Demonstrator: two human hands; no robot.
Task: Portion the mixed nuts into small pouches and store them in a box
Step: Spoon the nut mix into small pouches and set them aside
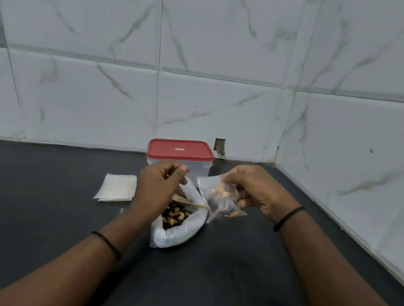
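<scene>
The right hand pinches a small clear pouch of nuts by its top edge, held just above the dark surface. The left hand, fingers curled around a spoon, hovers over the open bag of mixed nuts. Behind stands the red-lidded box; spare pouches lie left.

1 head-worn wide-angle view, looking forward and down from close above the dark counter toward the tiled wall corner, both forearms entering from the bottom edge.
</scene>
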